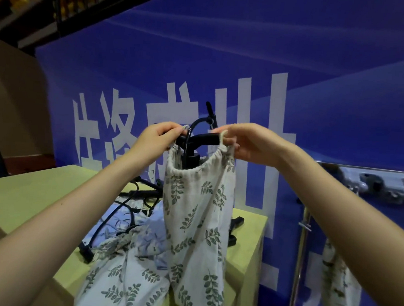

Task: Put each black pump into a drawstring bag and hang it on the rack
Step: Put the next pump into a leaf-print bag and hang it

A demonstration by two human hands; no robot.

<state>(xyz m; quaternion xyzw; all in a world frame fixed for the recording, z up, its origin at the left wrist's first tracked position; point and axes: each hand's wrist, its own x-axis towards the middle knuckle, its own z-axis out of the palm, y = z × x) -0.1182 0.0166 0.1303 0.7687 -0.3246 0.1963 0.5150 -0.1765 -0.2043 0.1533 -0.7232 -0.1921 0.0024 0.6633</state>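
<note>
Up high, both hands hold a leaf-print bag (197,207) by its cords: the left hand (158,141) pinches 1 cord, the right hand (247,143) another. A black pump (197,138) sticks out of the bag's gathered mouth. More bags (125,274) and pumps (110,218) lie on the yellow table (26,193). Behind, a blue banner (226,59) carries large white Chinese characters, partly hidden. Another bag (337,289) hangs on the rack (300,255) at right.

Leaf-print drawstring bag (198,214) hangs upright above tabletop's right edge, mouth gathered. Black pump (198,139) stands inside; T-handle and hose protrude from top. Second bag (338,289) hangs on rack (300,255).
</note>
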